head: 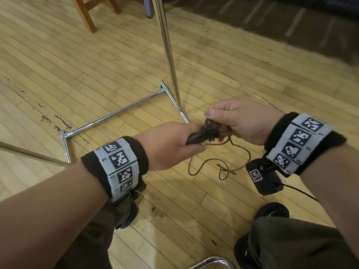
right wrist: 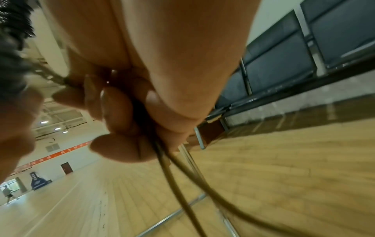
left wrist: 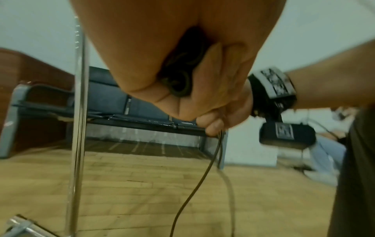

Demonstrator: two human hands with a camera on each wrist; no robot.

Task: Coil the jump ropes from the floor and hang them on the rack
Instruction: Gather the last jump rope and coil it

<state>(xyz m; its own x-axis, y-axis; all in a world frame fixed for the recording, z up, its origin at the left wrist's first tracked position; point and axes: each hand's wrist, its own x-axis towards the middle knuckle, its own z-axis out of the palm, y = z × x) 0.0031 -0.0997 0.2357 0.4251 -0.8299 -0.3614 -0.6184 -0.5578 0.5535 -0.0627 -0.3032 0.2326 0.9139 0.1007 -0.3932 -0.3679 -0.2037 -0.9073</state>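
My left hand (head: pixel 174 144) grips the black handles (head: pixel 196 135) of a jump rope, with dark cord wound round them (left wrist: pixel 178 75). My right hand (head: pixel 229 121) pinches the thin brown rope (head: pixel 211 131) right at the wound end of the handles. Two strands of the rope (right wrist: pixel 182 176) run down from the right hand's curled fingers (right wrist: pixel 119 110). The loose rest of the rope (head: pixel 219 167) lies in loops on the wooden floor below both hands. The chrome rack (head: pixel 169 55) stands just beyond the hands, its upright pole (left wrist: pixel 78 128) close to the left hand.
The rack's chrome base bars (head: pixel 116 113) lie on the floor ahead-left. A wooden chair leg (head: pixel 85 14) stands at the back. My shoes (head: pixel 272 210) and knees are below. Another chrome tube (head: pixel 211 263) sits at the bottom edge. Dark benches (left wrist: pixel 113 89) line the wall.
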